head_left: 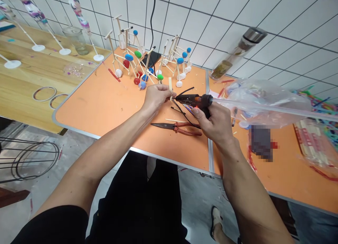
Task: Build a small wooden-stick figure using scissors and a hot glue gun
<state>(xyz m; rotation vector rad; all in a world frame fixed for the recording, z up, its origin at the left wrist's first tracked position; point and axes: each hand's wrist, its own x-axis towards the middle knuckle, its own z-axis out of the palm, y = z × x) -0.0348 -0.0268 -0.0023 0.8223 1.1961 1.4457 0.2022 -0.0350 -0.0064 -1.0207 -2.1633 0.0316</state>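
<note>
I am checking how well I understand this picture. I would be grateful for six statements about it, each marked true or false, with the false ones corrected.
1. The right hand holds a glue gun. True.
2. The pliers lie on the orange table. True.
3. The left hand is empty. False: it holds a pale stick piece.
4. The glass jar stands on the orange table. False: it stands on the wooden table.
5. The tall bottle has a silvery lid. True.
6. The glue gun points away from the left hand. False: it points towards it.

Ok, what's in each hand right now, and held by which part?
The left hand pinches a pale wooden piece toward its lower end, fingertips up. The right hand grips the glue gun by its handle.
</note>
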